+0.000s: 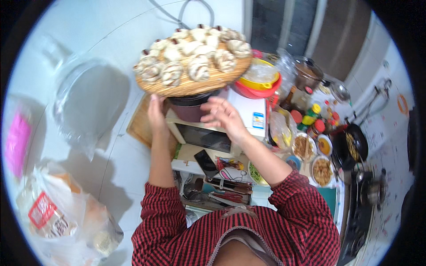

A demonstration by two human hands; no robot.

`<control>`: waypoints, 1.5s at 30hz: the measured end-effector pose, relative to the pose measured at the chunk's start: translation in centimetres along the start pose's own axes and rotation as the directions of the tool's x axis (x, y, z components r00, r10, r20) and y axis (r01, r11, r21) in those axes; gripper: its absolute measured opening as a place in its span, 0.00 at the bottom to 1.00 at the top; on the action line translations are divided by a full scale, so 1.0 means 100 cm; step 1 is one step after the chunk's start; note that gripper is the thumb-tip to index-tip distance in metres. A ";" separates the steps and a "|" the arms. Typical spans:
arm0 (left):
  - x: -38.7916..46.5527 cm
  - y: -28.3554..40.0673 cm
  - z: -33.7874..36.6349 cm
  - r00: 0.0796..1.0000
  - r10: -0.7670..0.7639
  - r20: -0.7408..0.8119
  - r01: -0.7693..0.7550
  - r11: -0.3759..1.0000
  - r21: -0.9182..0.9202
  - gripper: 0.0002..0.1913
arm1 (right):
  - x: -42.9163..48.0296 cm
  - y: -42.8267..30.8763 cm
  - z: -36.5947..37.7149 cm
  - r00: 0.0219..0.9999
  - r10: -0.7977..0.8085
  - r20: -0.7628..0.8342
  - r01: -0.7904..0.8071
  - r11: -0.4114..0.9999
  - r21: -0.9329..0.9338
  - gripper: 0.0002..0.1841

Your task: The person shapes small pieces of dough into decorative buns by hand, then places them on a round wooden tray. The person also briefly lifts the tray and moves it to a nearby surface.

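Observation:
A round wooden board (216, 79) bears several twisted steamed rolls (198, 68), some with dark red tips. It sits on a dark pot (188, 109) on top of a white microwave oven (246, 106). My left hand (157, 113) is raised at the board's front left edge, fingertips by the rim; whether it presses on the wood cannot be made out. In front of the pot's right side, my right hand (224, 118) has its fingers spread and nothing in them; it is slightly blurred.
Red (256, 93) and yellow (261, 78) basins stand right of the board. Beyond are bottles (311, 114), plates of food (322, 170) and a black wok (351, 146). A phone (205, 163) lies above an open utensil drawer (216, 193). Plastic bags (66, 212) are at left.

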State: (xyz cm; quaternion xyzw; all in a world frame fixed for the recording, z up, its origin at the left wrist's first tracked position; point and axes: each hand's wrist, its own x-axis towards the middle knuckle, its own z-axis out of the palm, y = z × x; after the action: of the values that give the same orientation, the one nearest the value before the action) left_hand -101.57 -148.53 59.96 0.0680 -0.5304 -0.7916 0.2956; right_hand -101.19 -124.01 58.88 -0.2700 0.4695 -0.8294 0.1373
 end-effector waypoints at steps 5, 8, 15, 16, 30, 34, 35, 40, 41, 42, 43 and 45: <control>-0.035 -0.033 0.004 0.958 0.262 0.113 -0.265 0.964 0.011 0.18 | -0.129 0.041 -0.082 0.959 0.269 0.093 -0.251 0.953 -0.170 0.14; -0.067 -0.066 0.011 0.944 0.317 0.088 -0.328 0.932 0.157 0.21 | -0.234 0.063 -0.124 0.952 0.297 -0.072 -0.303 0.948 -0.101 0.15; -0.198 -0.149 0.045 0.972 0.201 0.123 -0.235 0.879 0.416 0.18 | -0.421 0.063 -0.163 0.676 0.341 -0.653 -0.375 0.922 0.093 0.17; -0.220 -0.160 0.054 0.982 0.111 0.151 -0.154 0.938 0.312 0.17 | -0.436 0.061 -0.166 0.643 0.339 -0.687 -0.351 0.927 0.129 0.17; -0.504 -0.219 0.219 0.613 -0.423 0.668 0.133 0.888 0.440 0.15 | -0.690 -0.042 -0.206 0.547 0.205 -0.811 -0.189 0.975 0.119 0.16; -0.644 -0.224 0.269 0.599 -0.452 0.661 0.214 0.886 0.412 0.14 | -0.816 -0.084 -0.222 0.530 0.139 -0.837 -0.193 0.980 0.040 0.16; -0.684 -0.230 0.283 0.545 -0.457 0.703 0.197 0.885 0.422 0.14 | -0.852 -0.096 -0.229 0.493 0.102 -0.864 -0.158 0.987 0.026 0.15; -0.854 -0.239 0.338 0.261 -0.606 0.752 0.352 0.785 0.510 0.12 | -1.010 -0.148 -0.241 0.261 -0.037 -0.965 -0.139 0.987 -0.075 0.13; -0.878 -0.237 0.353 0.211 -0.599 0.772 0.319 0.789 0.525 0.12 | -1.036 -0.158 -0.240 0.211 -0.068 -0.975 -0.088 0.992 -0.088 0.13; -0.899 -0.233 0.365 0.167 -0.595 0.786 0.310 0.788 0.531 0.11 | -1.059 -0.166 -0.238 0.155 -0.072 -0.985 -0.096 0.992 -0.087 0.13; -0.919 -0.232 0.377 0.109 -0.582 0.806 0.328 0.786 0.524 0.11 | -1.082 -0.172 -0.236 0.112 -0.084 -0.990 -0.068 0.993 -0.092 0.13; -0.955 -0.232 0.398 0.055 -0.609 0.791 0.253 0.775 0.579 0.10 | -1.122 -0.180 -0.232 0.000 -0.086 -0.996 -0.027 0.996 -0.086 0.13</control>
State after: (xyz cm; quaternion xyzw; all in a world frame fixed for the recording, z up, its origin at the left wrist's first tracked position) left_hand -49.61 -58.98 36.89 -0.2370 -0.6536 -0.6183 -0.3665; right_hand -22.48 -44.28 28.90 0.3800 0.4560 -0.7606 -0.2631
